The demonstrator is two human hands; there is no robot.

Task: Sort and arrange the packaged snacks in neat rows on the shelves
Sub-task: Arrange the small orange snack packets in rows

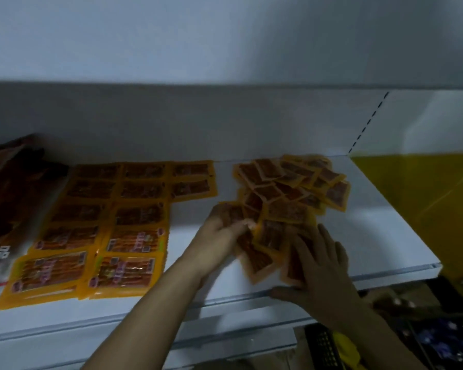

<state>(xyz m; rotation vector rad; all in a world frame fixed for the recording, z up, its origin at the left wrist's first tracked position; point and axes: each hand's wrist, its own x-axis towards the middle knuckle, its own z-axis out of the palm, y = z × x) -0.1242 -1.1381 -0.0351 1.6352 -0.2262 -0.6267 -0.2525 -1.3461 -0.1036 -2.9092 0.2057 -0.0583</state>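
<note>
Head view. A white shelf (pixel 372 236) carries the stock. At left, larger orange packets (pixel 134 214) lie flat in two neat columns running near to far, with a short third column at the far end; each has its long axis left to right. A dark bag (pixel 14 198) lies just beside them at far left.

Right of centre sits a loose pile of small orange sachets (pixel 292 193) — overlapping, corners pointing every way, no common axis. This is the unsorted part of the job.

The left hand (pixel 219 236) is at the pile's near-left edge, fingers curled round a few sachets. The right hand (pixel 321 263) lies flat on the pile's near edge, fingers spread and straight, pressing down on the sachets, gripping nothing.

Handling, as judged: the sachets look light, thin and flexible, with slick film that would slide readily when stacked. The sealed border seems the soundest place to pinch — flat, clear of the filled centre. Squaring a small stack between both hands appears the sensible course.
</note>
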